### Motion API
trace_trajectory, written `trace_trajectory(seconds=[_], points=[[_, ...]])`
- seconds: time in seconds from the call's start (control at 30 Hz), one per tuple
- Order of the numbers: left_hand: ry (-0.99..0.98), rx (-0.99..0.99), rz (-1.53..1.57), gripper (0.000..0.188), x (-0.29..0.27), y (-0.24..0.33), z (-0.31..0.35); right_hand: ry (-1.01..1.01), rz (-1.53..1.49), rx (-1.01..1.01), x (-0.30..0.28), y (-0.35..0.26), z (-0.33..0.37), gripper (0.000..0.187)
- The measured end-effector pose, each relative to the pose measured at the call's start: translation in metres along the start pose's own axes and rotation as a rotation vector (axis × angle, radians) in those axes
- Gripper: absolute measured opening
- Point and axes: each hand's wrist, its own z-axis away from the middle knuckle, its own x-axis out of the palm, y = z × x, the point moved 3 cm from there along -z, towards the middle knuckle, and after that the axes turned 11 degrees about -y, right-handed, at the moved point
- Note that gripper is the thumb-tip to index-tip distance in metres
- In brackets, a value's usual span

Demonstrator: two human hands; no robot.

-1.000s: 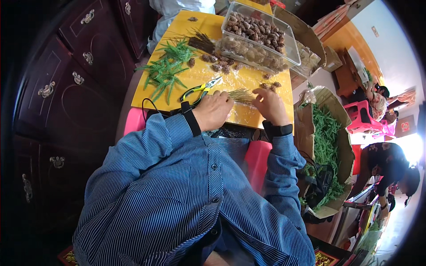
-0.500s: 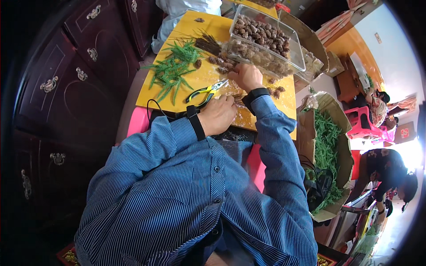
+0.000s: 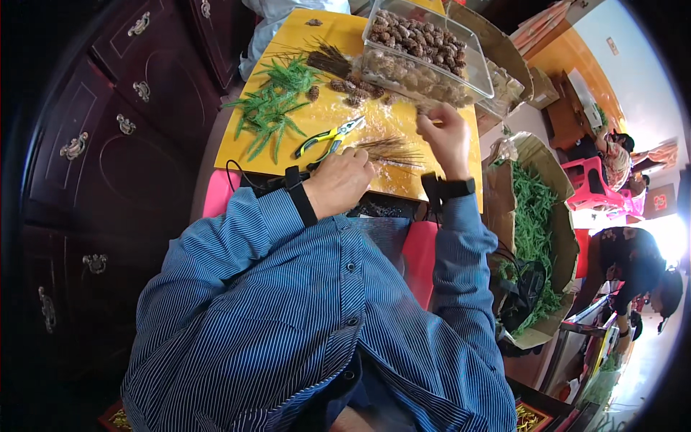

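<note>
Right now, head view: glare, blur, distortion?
Head view: white glare at the right edge; head view: fisheye bends the shadowed dark red wooden cabinet; head view: yellow-handled metal pliers fairly sharp; head view: pale patches on the yellow rectangular tabletop could be glare or residue.

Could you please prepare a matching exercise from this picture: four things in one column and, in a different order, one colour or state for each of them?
Column one:
1. Pliers
2. Clear bin
3. Left hand
4. Open cardboard box

Column two:
A. Contains green foliage
B. Grips brown stems
C. Yellow and black
D. Heaped with pine cones

Right pairs: 1-C, 2-D, 3-B, 4-A
</note>
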Motion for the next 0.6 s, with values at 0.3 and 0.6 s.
trace_trajectory(seconds=[0.3,0.6], points=[[0.074,-0.009,0.099,0.030,-0.014,-0.001,-0.001,-0.028,-0.773,0.048,-0.002,0.020,0.074,0.015],[0.057,-0.111,0.091,0.017,-0.018,-0.025,-0.042,-0.176,-0.687,0.150,0.019,0.015,0.092,0.030]])
